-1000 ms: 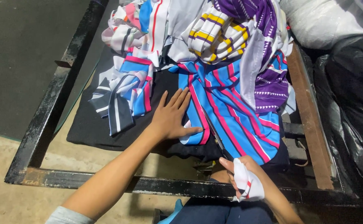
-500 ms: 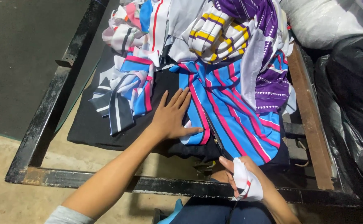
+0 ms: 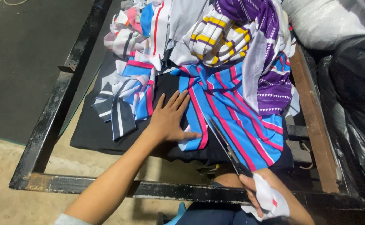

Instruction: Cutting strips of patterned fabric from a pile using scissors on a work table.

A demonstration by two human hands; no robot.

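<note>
Scissors (image 3: 226,146) newly raised by right hand (image 3: 261,191); left hand (image 3: 170,121) flat on striped cloth (image 3: 232,112).

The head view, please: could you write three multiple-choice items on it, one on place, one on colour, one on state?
1. Where does the left hand rest?
A. on the black bag
B. flat on the black mat beside the striped cloth
C. on the floor

2. What colours is the striped cloth under the scissors?
A. blue, pink and white
B. green
C. orange

3. What does the right hand hold?
A. nothing
B. a brush
C. scissors

B: palm down at the cloth's edge.
A: diagonal stripes show.
C: blades point up over the cloth.
</note>
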